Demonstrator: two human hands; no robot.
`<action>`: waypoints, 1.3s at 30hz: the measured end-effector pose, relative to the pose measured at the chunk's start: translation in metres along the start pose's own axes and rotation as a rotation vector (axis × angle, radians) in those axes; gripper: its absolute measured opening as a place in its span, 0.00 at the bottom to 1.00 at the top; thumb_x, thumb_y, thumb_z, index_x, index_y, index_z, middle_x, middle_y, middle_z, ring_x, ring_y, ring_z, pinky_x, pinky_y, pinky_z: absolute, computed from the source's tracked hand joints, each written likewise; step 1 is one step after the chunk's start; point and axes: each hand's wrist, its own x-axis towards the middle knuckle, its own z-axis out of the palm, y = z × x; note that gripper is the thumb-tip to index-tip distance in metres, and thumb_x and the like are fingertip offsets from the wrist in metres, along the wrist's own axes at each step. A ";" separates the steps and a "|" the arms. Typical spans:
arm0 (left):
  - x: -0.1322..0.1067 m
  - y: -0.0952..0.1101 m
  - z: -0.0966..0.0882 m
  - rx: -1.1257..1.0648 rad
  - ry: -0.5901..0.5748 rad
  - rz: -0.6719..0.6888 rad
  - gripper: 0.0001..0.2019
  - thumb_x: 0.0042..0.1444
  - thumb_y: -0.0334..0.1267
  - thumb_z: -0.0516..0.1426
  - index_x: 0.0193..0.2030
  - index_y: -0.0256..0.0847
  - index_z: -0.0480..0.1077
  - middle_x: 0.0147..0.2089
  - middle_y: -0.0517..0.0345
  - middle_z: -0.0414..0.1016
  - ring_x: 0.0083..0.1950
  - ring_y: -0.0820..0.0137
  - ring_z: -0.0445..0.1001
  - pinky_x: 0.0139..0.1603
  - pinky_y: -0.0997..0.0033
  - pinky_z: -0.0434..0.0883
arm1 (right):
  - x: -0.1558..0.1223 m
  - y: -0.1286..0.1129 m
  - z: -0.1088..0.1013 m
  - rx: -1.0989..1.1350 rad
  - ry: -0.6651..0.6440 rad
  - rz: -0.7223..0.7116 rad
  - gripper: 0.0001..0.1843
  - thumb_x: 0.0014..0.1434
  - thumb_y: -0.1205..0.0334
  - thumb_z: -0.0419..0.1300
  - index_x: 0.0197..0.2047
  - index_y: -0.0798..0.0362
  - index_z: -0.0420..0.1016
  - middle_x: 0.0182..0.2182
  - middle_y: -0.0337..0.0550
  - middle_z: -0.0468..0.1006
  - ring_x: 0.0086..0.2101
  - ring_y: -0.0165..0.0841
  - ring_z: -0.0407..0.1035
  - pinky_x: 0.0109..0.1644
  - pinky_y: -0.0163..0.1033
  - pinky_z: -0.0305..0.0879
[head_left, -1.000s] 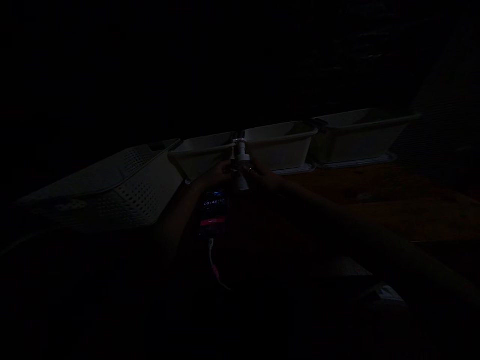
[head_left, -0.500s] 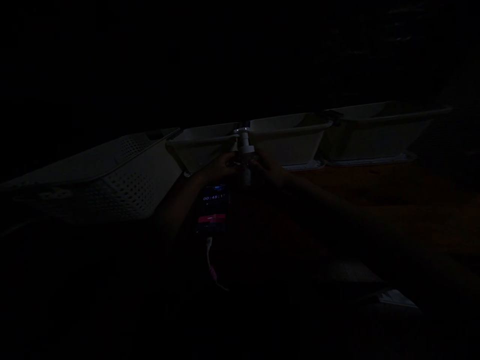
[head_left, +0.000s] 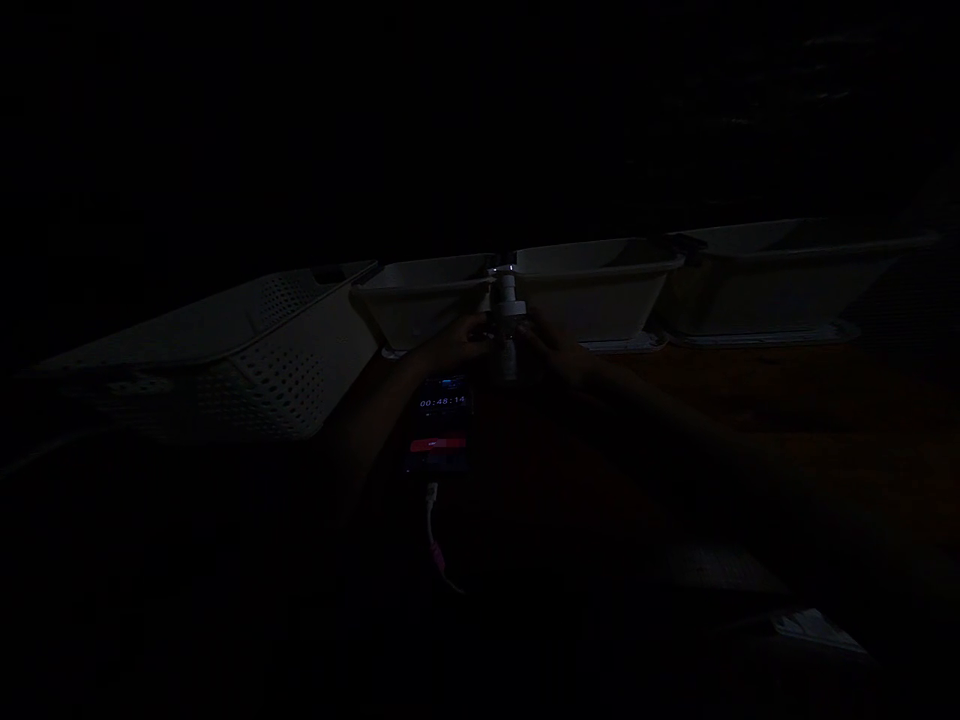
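Observation:
The scene is very dark. Between my hands stands a white cylindrical object (head_left: pixel 510 308), upright and stepped, with a wider collar around its middle; its exact kind is too dim to name. My left hand (head_left: pixel 466 338) closes on it from the left, fingers curled at its side below the collar. From the right, my right hand (head_left: pixel 553 350) meets the same object, its fingers closed and partly lost in shadow. Just below my left hand lies a lit phone (head_left: pixel 439 425) showing a running timer and a red bar.
A white perforated basket (head_left: pixel 281 390) is at the left. Along the back stand a pale bin (head_left: pixel 431 308), a second bin (head_left: pixel 592 300) and a third bin (head_left: pixel 772 290) in a row. A white cable (head_left: pixel 430 515) runs from the phone. A pale flat item (head_left: pixel 817 630) lies lower right.
The whole view has shifted, so everything appears slightly farther right and lower. Both hands stay at the white cylindrical object. The phone's digits read more clearly now.

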 end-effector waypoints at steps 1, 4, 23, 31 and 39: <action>0.000 -0.001 0.000 0.005 0.007 -0.009 0.29 0.52 0.51 0.70 0.56 0.37 0.75 0.60 0.43 0.79 0.60 0.53 0.78 0.66 0.47 0.71 | 0.000 -0.001 0.000 0.001 -0.003 0.000 0.55 0.63 0.21 0.52 0.78 0.53 0.56 0.69 0.59 0.71 0.67 0.57 0.67 0.73 0.66 0.60; 0.001 -0.002 -0.001 0.006 0.026 -0.041 0.30 0.51 0.50 0.71 0.58 0.37 0.74 0.59 0.43 0.79 0.60 0.53 0.78 0.65 0.47 0.72 | -0.001 -0.002 0.000 0.008 -0.006 -0.027 0.51 0.64 0.23 0.53 0.77 0.50 0.58 0.69 0.56 0.71 0.68 0.55 0.66 0.73 0.65 0.60; 0.000 -0.004 -0.003 0.002 -0.024 -0.021 0.30 0.53 0.55 0.70 0.58 0.40 0.76 0.62 0.44 0.79 0.65 0.51 0.76 0.67 0.48 0.70 | -0.001 -0.002 0.000 0.013 -0.030 -0.087 0.47 0.68 0.26 0.52 0.77 0.49 0.57 0.69 0.55 0.71 0.67 0.54 0.67 0.74 0.66 0.59; 0.001 -0.006 0.000 -0.036 -0.004 -0.049 0.32 0.49 0.54 0.72 0.56 0.39 0.76 0.58 0.43 0.80 0.61 0.52 0.78 0.64 0.47 0.72 | -0.004 -0.002 0.001 -0.007 -0.014 -0.071 0.47 0.69 0.27 0.51 0.78 0.50 0.56 0.70 0.57 0.69 0.67 0.54 0.67 0.73 0.66 0.60; 0.001 -0.004 0.001 -0.014 0.004 -0.056 0.32 0.50 0.53 0.71 0.58 0.38 0.75 0.60 0.43 0.80 0.60 0.53 0.79 0.64 0.49 0.72 | -0.005 -0.001 0.000 -0.038 0.005 -0.049 0.47 0.67 0.25 0.52 0.77 0.47 0.58 0.69 0.55 0.71 0.67 0.55 0.68 0.72 0.67 0.61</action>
